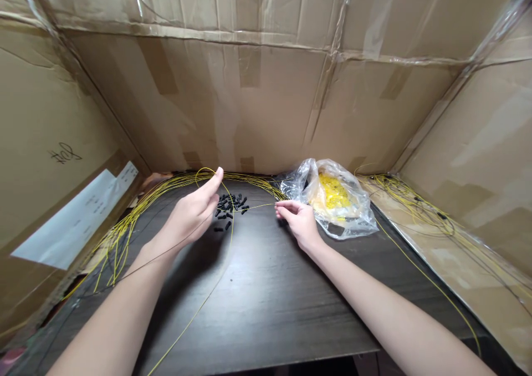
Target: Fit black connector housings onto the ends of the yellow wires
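My left hand [191, 215] rises with its fingers together, and a thin yellow cable [228, 237] loops past its fingertips and seems pinched there. My right hand [298, 219] pinches a thin yellow strand [261, 204] that runs left over a small heap of black plastic pieces [229, 209]. The heap lies between my hands on the dark wood-grain table [266, 304]. A long bundle of yellow cables [120, 237] curves along the far and left edges. Just beyond my right hand sits a clear plastic bag [297, 184] holding yellow material.
Cardboard sheets [199, 98] patched with tape wall off the back and sides. A white paper [75, 215] lies against the left wall. Another tangle of yellow and dark cables [415, 209] rests on a cardboard sheet at the right.
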{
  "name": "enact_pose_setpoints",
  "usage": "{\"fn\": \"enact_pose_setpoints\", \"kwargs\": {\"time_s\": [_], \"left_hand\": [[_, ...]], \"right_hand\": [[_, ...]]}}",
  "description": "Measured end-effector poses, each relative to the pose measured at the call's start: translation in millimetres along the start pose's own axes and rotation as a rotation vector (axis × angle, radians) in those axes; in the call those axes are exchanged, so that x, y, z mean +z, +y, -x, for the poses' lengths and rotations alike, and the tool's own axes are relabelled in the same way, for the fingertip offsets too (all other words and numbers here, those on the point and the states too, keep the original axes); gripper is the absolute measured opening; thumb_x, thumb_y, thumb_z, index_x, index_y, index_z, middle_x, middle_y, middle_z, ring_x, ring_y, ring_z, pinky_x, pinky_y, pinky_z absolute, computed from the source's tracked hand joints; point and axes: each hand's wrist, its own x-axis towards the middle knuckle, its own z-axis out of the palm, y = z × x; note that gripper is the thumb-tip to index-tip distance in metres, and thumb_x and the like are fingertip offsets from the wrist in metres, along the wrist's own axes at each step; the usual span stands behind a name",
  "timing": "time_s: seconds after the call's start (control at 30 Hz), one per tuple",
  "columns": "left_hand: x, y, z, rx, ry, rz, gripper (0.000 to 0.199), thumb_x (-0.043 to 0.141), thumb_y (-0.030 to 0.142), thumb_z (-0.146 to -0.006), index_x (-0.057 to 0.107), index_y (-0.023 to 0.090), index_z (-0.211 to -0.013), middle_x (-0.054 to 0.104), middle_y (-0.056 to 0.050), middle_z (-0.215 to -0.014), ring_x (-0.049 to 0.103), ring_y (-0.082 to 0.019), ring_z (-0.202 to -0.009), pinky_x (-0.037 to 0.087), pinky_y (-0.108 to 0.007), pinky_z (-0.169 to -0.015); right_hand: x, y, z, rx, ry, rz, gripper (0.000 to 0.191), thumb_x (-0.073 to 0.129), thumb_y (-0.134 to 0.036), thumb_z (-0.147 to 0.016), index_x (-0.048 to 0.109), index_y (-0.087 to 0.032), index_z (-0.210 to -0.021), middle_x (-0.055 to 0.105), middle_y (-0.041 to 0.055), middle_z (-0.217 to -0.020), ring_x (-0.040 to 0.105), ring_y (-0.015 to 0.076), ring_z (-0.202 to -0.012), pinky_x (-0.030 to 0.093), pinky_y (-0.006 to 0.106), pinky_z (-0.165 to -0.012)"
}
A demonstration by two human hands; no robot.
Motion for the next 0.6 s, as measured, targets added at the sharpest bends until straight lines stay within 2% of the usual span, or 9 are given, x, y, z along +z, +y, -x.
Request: {"fn": "enact_pose_setpoints", "kwargs": {"time_s": [0.1,0.17,0.27,0.33,0.37,0.43,0.5,0.6], "left_hand": [[1.8,15.0,3.1,0.004,0.019,0.128,0.057,0.056,0.034,-0.089,0.045,0.028,-0.144,0.039,0.003,-0.151,0.034,-0.021,-0.141,0.016,-0.033,-0.121],[1.5,26.8,5.3,0.040,0.019,0.182,0.050,0.053,0.035,-0.090,0.051,0.026,-0.140,0.039,0.001,-0.152,0.033,-0.022,-0.142,0.016,-0.035,-0.121],[2.0,34.9,6.7,0.028,0.143,0.256,0.044,0.054,0.037,-0.090,0.060,0.024,-0.132,0.046,0.000,-0.147,0.037,-0.024,-0.140,0.020,-0.037,-0.120],[4.6,30.4,5.3,-0.080,0.248,0.291,0.042,0.060,0.038,-0.087,0.064,0.024,-0.127,0.056,-0.003,-0.139,0.047,-0.026,-0.133,0.028,-0.040,-0.117],[6.6,25.9,4.0,-0.160,0.281,0.312,0.042,0.063,0.039,-0.085,0.066,0.023,-0.125,0.061,-0.005,-0.133,0.054,-0.027,-0.126,0.036,-0.042,-0.113],[11.3,15.5,1.0,-0.329,0.252,0.402,0.040,0.066,0.041,-0.083,0.071,0.020,-0.117,0.067,-0.009,-0.123,0.066,-0.030,-0.107,0.054,-0.043,-0.092],[15.7,7.7,-1.3,-0.446,0.179,0.496,0.037,0.069,0.038,-0.080,0.073,0.019,-0.112,0.067,-0.011,-0.123,0.069,-0.029,-0.098,0.059,-0.038,-0.077],[19.3,6.3,-1.7,-0.514,0.120,0.562,0.036,0.073,0.035,-0.077,0.074,0.019,-0.109,0.067,-0.012,-0.122,0.070,-0.027,-0.097,0.058,-0.033,-0.074]], "right_hand": [[-3.0,-6.8,-4.6,0.004,0.096,-0.081,0.024,0.075,-0.028,-0.069,0.074,-0.013,-0.087,0.074,0.0085,-0.085,0.067,0.0164,-0.074,0.055,0.032,-0.077],[-5.3,-14.8,-8.4,-0.054,0.157,-0.113,0.023,0.075,-0.026,-0.068,0.074,-0.013,-0.088,0.074,0.0081,-0.087,0.068,0.0161,-0.075,0.055,0.033,-0.080],[-9.5,-24.3,-13.8,-0.162,0.205,-0.140,0.025,0.074,-0.027,-0.071,0.074,-0.014,-0.092,0.074,0.0079,-0.091,0.068,0.0164,-0.079,0.054,0.033,-0.084],[-11.8,-24.6,-15.9,-0.191,0.185,-0.077,0.027,0.072,-0.029,-0.074,0.075,-0.015,-0.096,0.074,0.0085,-0.096,0.069,0.0182,-0.085,0.054,0.035,-0.086],[-12.4,-22.6,-16.1,-0.189,0.157,-0.004,0.028,0.070,-0.031,-0.075,0.075,-0.015,-0.098,0.074,0.0088,-0.098,0.069,0.0195,-0.089,0.053,0.036,-0.088],[-12.5,-15.4,-14.9,-0.167,0.056,0.220,0.027,0.065,-0.031,-0.080,0.075,-0.016,-0.101,0.074,0.0093,-0.102,0.068,0.0220,-0.095,0.051,0.039,-0.091],[-11.2,-7.0,-11.7,-0.180,-0.077,0.499,0.027,0.061,-0.028,-0.083,0.076,-0.016,-0.102,0.074,0.0102,-0.104,0.066,0.0245,-0.100,0.048,0.043,-0.096],[-7.5,-1.2,-4.6,-0.302,-0.201,0.833,0.028,0.061,-0.023,-0.082,0.075,-0.017,-0.105,0.069,0.0127,-0.117,0.057,0.0292,-0.115,0.040,0.050,-0.103]]}}
